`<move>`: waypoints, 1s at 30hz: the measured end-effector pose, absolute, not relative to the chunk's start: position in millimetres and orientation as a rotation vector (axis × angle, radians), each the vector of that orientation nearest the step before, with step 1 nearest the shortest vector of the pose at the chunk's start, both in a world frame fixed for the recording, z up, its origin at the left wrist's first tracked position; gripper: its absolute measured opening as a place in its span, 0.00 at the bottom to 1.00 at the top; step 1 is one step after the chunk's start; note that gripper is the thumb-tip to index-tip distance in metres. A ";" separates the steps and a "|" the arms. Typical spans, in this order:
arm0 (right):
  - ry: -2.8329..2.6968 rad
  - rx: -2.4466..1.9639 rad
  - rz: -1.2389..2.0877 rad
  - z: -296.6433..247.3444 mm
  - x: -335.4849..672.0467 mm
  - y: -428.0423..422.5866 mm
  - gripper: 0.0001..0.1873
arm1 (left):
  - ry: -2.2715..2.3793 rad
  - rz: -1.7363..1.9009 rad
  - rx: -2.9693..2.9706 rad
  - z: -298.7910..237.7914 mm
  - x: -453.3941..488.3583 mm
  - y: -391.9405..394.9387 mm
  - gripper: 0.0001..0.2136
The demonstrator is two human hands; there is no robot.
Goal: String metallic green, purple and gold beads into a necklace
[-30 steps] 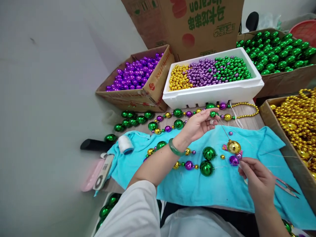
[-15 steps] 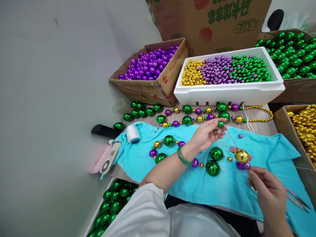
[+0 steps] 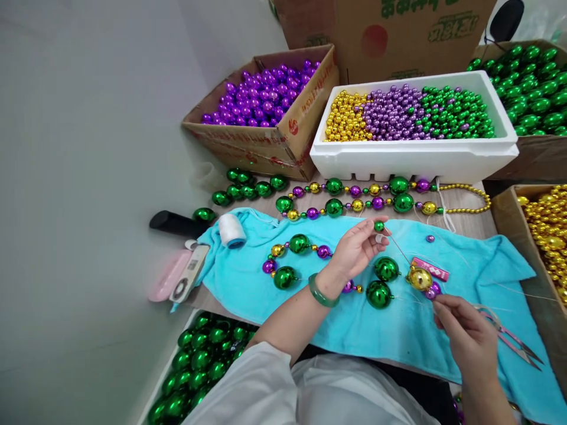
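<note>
My left hand (image 3: 361,248) pinches a small green bead (image 3: 379,226) between thumb and fingertips. From it a thin straight line, a needle or taut thread, slants down to a large gold bead (image 3: 420,278). Beside the gold bead are purple beads (image 3: 433,290), and my right hand (image 3: 465,327) has thumb and finger closed at their lower edge. What exactly the right fingers grip is too small to make out. Two big green beads (image 3: 380,294) lie between the hands on the turquoise towel (image 3: 336,330). A pink packet (image 3: 429,268) lies behind the gold bead.
A white foam box (image 3: 411,156) of sorted beads stands behind a finished-looking necklace (image 3: 465,186). Cardboard boxes (image 3: 257,147) flank it. Scissors (image 3: 514,339) lie right of my right hand. A thread spool (image 3: 231,231) and partial bead strand (image 3: 299,243) lie left.
Both hands and the held beads have shifted left in view. The gold bead has moved left off the pink packet, which now shows more fully. The camera view has also shifted slightly.
</note>
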State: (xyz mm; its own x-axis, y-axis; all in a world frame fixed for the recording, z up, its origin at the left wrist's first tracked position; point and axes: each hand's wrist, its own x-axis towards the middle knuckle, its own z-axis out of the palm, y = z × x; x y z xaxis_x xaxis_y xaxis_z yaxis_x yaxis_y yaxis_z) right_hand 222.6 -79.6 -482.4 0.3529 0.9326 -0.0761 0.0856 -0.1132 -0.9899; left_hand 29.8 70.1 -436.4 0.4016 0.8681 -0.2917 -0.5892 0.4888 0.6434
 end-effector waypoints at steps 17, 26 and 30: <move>-0.976 -1.507 0.959 -477.7 222.9 -81.0 0.07 | 0.631 0.955 0.414 -436.3 25.7 73.3 0.10; -0.965 -1.528 0.962 -479.7 222.9 -81.4 0.08 | 0.711 0.985 0.614 -438.0 26.9 69.2 0.14; -0.915 -1.501 0.999 -476.9 213.3 -71.4 0.10 | 0.766 0.825 0.938 -435.2 26.7 62.8 0.17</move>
State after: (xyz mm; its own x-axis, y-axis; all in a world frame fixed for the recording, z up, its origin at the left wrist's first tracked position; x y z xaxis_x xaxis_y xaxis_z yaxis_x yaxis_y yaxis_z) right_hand 213.3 -71.4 -476.9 0.3555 0.9270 -0.1192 0.0382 -0.1419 -0.9891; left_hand 26.7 62.8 -435.2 0.4714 0.8595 -0.1975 -0.2606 0.3497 0.8999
